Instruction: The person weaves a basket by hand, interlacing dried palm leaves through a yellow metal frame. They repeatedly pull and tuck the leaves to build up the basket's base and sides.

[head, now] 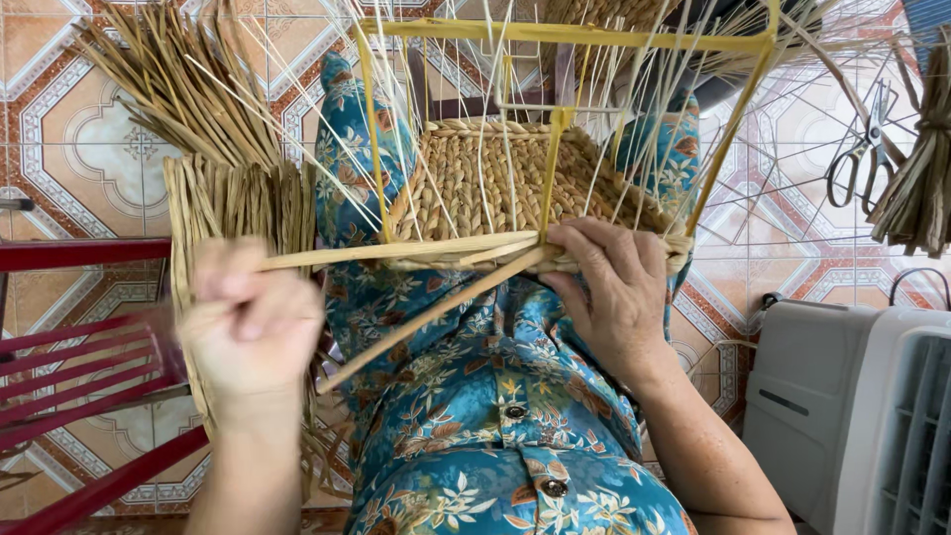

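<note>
A half-woven straw basket (495,183) sits on my lap inside a yellow metal frame (555,38), with thin pale stakes fanning outward. My left hand (253,322), blurred, is closed around flat straw strands (396,251) that run from the basket's near edge. My right hand (614,292) presses on the near rim of the basket and pinches the strands where they meet a yellow frame bar. A second strand (426,317) slants down toward my left.
A bundle of loose dry straw (213,129) lies on the patterned tile floor at left. Scissors (860,149) and another straw bundle (916,188) lie at right. A red metal rack (79,376) stands at lower left, a white-grey appliance (852,416) at lower right.
</note>
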